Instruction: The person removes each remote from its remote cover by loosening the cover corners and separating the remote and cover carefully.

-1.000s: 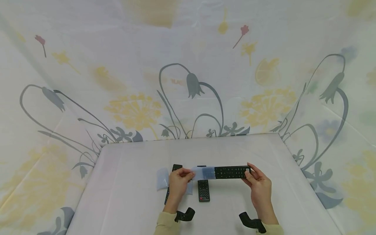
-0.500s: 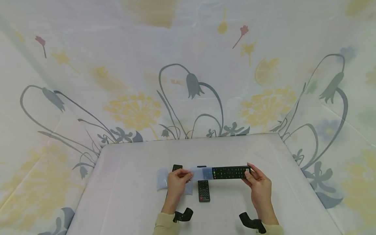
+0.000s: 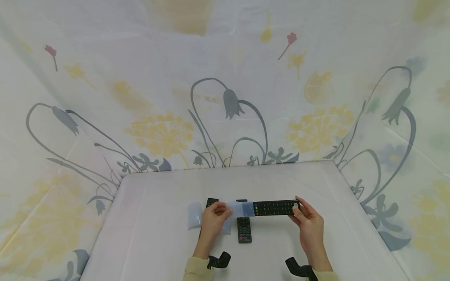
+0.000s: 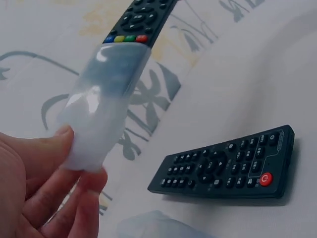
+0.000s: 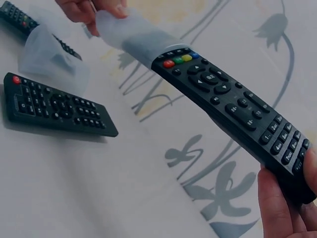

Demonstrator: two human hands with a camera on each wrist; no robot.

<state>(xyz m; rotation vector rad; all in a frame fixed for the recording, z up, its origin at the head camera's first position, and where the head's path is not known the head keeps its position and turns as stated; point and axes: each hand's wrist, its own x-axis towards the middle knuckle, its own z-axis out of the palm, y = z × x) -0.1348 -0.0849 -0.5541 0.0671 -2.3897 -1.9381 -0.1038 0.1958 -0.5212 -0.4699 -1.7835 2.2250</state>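
Note:
A long black remote control (image 3: pixel 274 207) is held level above the table, one end covered by a translucent plastic sleeve (image 3: pixel 239 209). My left hand (image 3: pixel 212 219) pinches the sleeve's loose end between thumb and fingers, as the left wrist view shows. At the opposite end, my right hand (image 3: pixel 311 230) grips the bare remote, thumb on the button face. The sleeve's mouth lies just beside the row of coloured buttons (image 5: pixel 181 60). Below, a smaller black remote (image 4: pixel 223 168) with a red button lies on the table. Another black remote (image 3: pixel 211 201) is partly hidden behind my left hand.
On the white table (image 3: pixel 158 242), one plastic sleeve (image 3: pixel 194 215) lies left of my left hand. Another sleeve (image 3: pixel 226 227) lies just right of that hand, partly hidden. Flower-printed cloth (image 3: pixel 232 125) rises behind and beside the table.
My left hand and the sleeve have shifted slightly left along the remote, and the coloured buttons have come out from under the sleeve. My right hand has barely moved.

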